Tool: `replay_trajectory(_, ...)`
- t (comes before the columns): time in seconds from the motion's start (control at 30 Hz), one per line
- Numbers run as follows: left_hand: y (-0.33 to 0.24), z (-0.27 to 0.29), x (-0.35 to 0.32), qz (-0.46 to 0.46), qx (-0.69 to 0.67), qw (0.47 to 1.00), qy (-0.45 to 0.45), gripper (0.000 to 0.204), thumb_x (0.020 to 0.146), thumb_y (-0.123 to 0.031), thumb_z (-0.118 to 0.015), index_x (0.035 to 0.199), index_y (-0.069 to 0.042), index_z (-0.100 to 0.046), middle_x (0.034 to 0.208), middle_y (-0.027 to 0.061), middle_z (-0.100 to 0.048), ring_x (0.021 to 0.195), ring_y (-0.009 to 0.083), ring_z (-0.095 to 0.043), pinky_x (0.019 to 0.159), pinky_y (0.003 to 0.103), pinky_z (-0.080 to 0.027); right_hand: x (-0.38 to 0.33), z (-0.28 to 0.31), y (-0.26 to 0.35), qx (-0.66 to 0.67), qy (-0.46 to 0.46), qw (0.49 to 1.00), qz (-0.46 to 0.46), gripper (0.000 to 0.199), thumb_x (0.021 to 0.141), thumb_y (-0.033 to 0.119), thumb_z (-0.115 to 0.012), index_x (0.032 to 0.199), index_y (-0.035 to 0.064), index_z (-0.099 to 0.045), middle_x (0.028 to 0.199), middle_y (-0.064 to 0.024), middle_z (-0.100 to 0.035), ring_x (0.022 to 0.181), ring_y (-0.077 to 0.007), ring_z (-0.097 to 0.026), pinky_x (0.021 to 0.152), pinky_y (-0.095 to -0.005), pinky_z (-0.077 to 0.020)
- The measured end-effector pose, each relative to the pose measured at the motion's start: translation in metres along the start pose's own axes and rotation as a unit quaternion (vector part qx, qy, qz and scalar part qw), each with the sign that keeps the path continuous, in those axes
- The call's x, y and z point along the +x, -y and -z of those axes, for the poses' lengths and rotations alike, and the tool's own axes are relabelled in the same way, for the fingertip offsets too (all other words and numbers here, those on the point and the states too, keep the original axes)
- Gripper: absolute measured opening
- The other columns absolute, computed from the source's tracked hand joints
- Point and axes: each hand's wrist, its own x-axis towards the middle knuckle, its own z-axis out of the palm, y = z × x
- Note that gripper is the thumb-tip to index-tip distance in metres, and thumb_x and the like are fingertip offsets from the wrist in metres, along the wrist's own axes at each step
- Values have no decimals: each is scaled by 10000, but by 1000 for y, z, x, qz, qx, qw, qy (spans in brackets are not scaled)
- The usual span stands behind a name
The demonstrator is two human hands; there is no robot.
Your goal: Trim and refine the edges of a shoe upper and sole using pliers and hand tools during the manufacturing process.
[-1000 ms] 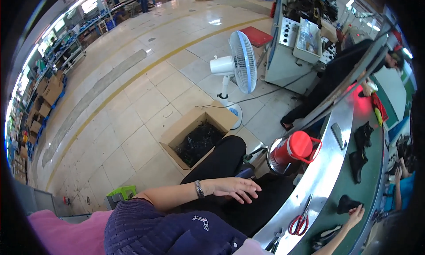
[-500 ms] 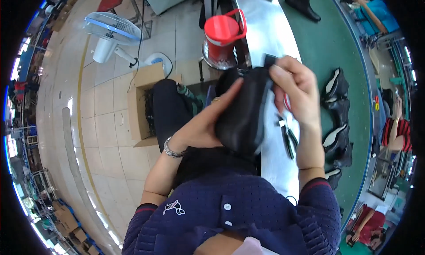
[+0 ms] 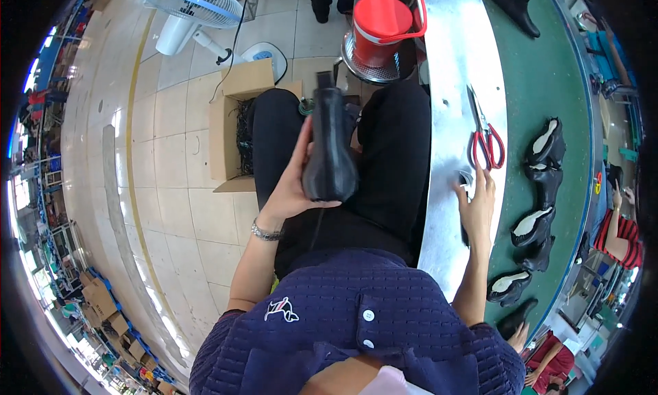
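Upright above my lap is a black leather boot [image 3: 332, 148], its sole edge turned away and a tab sticking up at its top. My left hand [image 3: 293, 186] is wrapped round its lower left side. On the metal bench to the right, my right hand [image 3: 478, 206] hovers with thumb and fingers apart. A pair of dark-handled nippers [image 3: 465, 180] lies between its thumb and forefinger, partly covered by the hand. Just beyond the fingertips rest scissors [image 3: 484, 131] with red handles, blades pointing away.
Several black boots [image 3: 534, 227] lie on a green conveyor [image 3: 473, 313] right of the bench [image 3: 445, 59]. Another person's hand [image 3: 519, 337] touches a boot there. A red jug [image 3: 381, 28] stands on a stool ahead. Left are a cardboard box [image 3: 223, 138] and a fan [image 3: 195, 11].
My left hand has brought the boot left and down over my lap. My right hand has let go of the scissors, now on the bench, and moved back to the nippers. The view has shifted.
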Motion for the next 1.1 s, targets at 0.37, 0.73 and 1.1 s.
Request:
replay_trajectory(0.37,1,59,-14,204,-247,919,-230,579,897,-311,-659,1346,-19,-439,1225,80,-570,1096,159,-557,927,315,-457,-44,-5,-20,276,122,926,-228,469,927,258,-564,1304,-17,-515,1011,-108,-597,921,-187,-560,785,-326,-461)
replay_trajectory(0.73,-8,43,40,221,-58,955,-188,781,934,-461,-555,1485,-23,-218,1381,161,-459,1266,218,-441,1078,318,-300,41,49,137,611,485,610,-142,684,825,163,-686,1418,70,-357,968,-169,-679,606,-148,-643,413,-163,-369)
replay_trajectory(1.1,-5,49,69,-31,209,918,-335,323,862,-143,-642,1130,26,-578,1071,166,-611,943,307,-615,814,345,-481,122,43,248,410,551,727,15,716,932,76,-541,1518,104,-131,1182,-161,-608,982,-198,-627,800,-277,-513)
